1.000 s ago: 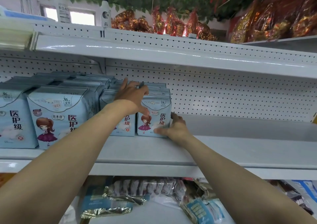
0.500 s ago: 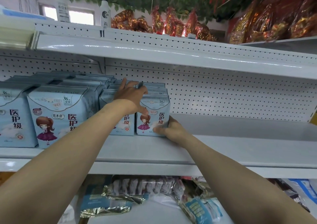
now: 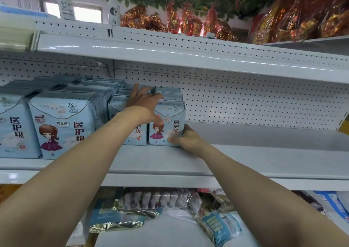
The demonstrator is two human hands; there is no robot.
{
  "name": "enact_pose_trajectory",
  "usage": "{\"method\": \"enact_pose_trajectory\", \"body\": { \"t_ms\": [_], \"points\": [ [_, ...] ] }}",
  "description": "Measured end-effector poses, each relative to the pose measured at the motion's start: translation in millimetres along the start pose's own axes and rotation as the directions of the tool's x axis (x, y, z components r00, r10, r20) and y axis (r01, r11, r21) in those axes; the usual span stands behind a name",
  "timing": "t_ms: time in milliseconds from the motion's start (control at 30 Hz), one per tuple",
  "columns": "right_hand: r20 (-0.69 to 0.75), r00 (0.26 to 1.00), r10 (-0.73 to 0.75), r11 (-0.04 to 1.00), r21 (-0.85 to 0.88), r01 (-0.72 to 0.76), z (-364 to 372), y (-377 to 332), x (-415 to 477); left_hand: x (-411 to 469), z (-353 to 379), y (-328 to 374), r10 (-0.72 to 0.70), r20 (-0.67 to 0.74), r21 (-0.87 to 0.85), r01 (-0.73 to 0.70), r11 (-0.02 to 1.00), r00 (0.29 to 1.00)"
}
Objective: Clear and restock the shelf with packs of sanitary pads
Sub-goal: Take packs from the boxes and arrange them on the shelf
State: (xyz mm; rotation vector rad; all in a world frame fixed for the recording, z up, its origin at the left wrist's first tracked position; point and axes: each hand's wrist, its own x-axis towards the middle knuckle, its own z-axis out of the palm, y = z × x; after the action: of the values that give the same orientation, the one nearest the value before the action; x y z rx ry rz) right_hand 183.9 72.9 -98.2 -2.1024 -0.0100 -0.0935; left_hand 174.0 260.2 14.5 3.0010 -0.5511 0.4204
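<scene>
Almost nothing moved vs. 1 s ago: right hand [image 3: 188, 139] only crept nearer to lower right corner of pale-blue soft plastic pad pack [image 3: 168, 125], front of right row on white metal shelf [image 3: 245, 161]. Right hand pinches that corner, thumb on front. Left hand [image 3: 143, 105] flat, fingers straight, on pack tops. Push pack left till flush w/ neighbour pack [image 3: 140, 137], keep fronts level, don't crush corner.

Shelf [image 3: 170, 163]: painted metal, pale grey, smooth, glossy, light streaks along edge. Back panel [image 3: 245, 99]: perforated metal sheet, same paint, duller. Pad packs [image 3: 62, 122]: thin printed plastic film, pale blue, soft sheen. Wrappers [image 3: 188, 20] on top shelf: crinkled red-gold foil, shiny. Bag [image 3: 120, 224] below: creased silver foil, reflective.
</scene>
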Motion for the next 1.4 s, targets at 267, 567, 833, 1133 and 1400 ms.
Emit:
{"method": "enact_pose_trajectory", "body": {
  "t_ms": [267,567,833,1133,1400],
  "points": [
    [-0.077,0.997,0.02,0.987,-0.156,-0.032,-30,-7,-24,10,5,4,0.018,-0.082,0.02,-0.016,1.0,0.997],
    [-0.223,0.957,-0.183,0.855,-0.517,0.044,-136,-12,-105,-26,-14,100,0.055,-0.252,-0.188,-0.105,0.977,0.966],
    [-0.315,0.92,-0.235,0.761,-0.648,-0.027,-240,16,-228,-86,-12,237,0.078,-0.2,-0.256,-0.129,0.958,0.977],
    [-0.371,0.907,-0.198,0.763,-0.64,-0.095,-331,86,-371,-174,11,395,0.134,-0.177,-0.306,-0.184,0.934,0.975],
    [-0.419,0.901,-0.113,0.794,-0.583,-0.172,-383,159,-451,-226,46,499,0.147,-0.085,-0.362,-0.168,0.917,0.985]
  ]
}}
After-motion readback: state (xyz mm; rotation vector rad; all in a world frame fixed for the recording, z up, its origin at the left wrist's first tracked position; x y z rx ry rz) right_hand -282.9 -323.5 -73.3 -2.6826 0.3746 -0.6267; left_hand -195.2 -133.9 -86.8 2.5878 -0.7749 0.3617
